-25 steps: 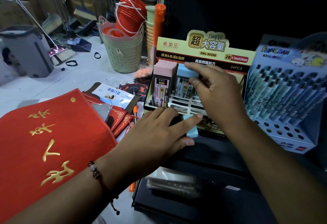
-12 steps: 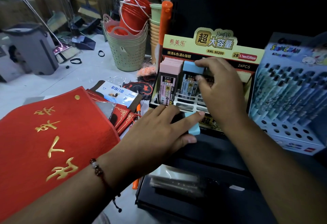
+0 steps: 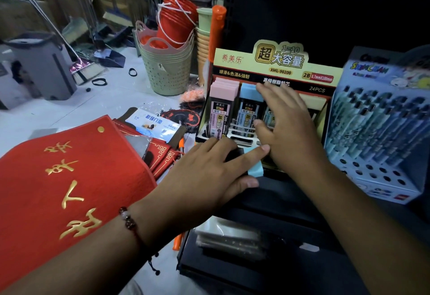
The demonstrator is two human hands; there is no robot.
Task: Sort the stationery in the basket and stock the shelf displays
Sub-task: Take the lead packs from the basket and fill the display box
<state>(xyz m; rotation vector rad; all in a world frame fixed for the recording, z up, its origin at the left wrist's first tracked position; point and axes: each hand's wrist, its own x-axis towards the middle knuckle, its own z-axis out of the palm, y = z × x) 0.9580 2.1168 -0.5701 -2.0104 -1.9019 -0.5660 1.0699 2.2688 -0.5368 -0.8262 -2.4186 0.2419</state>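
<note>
This is a shop, a general store that sells household goods and stationery. On a dark metal shelf (image 3: 274, 192) stands a cardboard display box (image 3: 274, 66) of pencil-lead cases, printed with a model number, "2B" and "24PCS", with pink and blue cases slotted upright in its rack. Just beside it stands a blue pen display (image 3: 381, 117) filled with rows of pens. On the tiled floor (image 3: 69, 108) stock is stacked for sale: nested perforated plastic baskets (image 3: 167, 71), a pile of red buckets (image 3: 176, 19), stacked cups (image 3: 204, 36), brooms and dustpans (image 3: 93, 66) and a grey mop bucket (image 3: 44, 64). Red felt banners with gold characters (image 3: 69, 178) and a packaged item (image 3: 153, 124) lie in a heap near the shelf.
</note>
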